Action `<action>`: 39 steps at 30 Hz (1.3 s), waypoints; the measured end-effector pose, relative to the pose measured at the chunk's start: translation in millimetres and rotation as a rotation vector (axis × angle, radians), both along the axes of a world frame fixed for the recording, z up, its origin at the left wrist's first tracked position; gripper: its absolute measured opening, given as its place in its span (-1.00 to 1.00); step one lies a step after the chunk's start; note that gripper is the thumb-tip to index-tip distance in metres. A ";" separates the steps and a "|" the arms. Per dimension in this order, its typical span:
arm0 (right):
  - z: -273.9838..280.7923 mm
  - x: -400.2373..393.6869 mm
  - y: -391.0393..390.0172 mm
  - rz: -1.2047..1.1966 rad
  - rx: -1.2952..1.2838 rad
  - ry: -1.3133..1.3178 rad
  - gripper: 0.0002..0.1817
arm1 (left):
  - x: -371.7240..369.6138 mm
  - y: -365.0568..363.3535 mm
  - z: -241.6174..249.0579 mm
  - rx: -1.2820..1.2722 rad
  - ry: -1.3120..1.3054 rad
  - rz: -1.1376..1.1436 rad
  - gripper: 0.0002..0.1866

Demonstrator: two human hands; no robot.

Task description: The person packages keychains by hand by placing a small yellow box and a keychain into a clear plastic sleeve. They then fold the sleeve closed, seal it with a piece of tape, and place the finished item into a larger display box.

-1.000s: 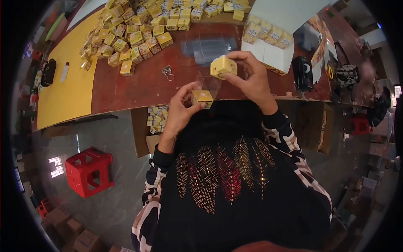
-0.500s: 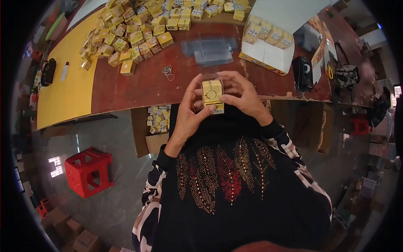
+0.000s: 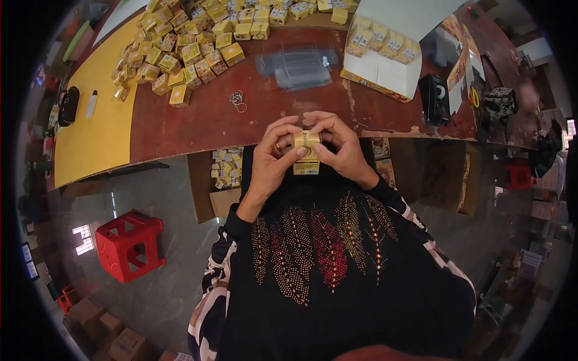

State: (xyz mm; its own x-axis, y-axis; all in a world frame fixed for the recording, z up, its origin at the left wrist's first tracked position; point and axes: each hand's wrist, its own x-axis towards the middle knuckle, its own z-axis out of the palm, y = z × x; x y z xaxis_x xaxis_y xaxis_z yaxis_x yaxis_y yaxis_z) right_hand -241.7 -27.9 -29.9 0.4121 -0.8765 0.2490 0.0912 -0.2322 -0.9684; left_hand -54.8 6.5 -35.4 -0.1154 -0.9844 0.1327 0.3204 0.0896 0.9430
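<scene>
Between my two hands is a small yellow box (image 3: 307,167), just in front of the table's near edge. A metal key ring with a chain lies against its upper face. My left hand (image 3: 272,157) grips the box from the left, thumb on its face and fingers curled at the top. From the right, my right hand (image 3: 342,150) closes on the same box, with its thumb beside the ring. The fingers cover much of the top, and a clear cover there is hard to make out. Beyond my hands, loose key rings (image 3: 238,101) and folded clear plastic sleeves (image 3: 298,69) lie on the table.
Many yellow boxes (image 3: 192,54) are heaped at the back of the red table (image 3: 180,129). An open display carton (image 3: 385,81) holds several boxes, with a black tape dispenser (image 3: 435,99) beside it. Below, a cardboard box (image 3: 201,192) holds more; a red stool (image 3: 128,245) stands left.
Both hands have drawn closer together around the yellow box and sit slightly lower. My fingers now bend over its top, and both thumbs press its face beside the ring.
</scene>
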 end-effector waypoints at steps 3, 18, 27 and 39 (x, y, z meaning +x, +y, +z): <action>2.9 4.5 3.0 -0.004 0.066 -0.127 -0.75 | -2.4 0.1 -2.0 -0.004 0.121 -0.019 -0.56; 0.7 -9.6 16.1 0.129 0.327 0.004 -0.82 | 11.6 25.1 -11.3 0.164 -0.036 -0.070 -0.76; 16.1 -9.5 15.1 0.138 0.368 0.123 -0.83 | 15.0 17.9 15.2 0.076 -0.328 -0.058 -0.89; -9.0 -9.9 19.1 0.085 0.108 0.120 -0.89 | 14.2 25.7 9.0 -0.031 -0.456 0.022 -0.87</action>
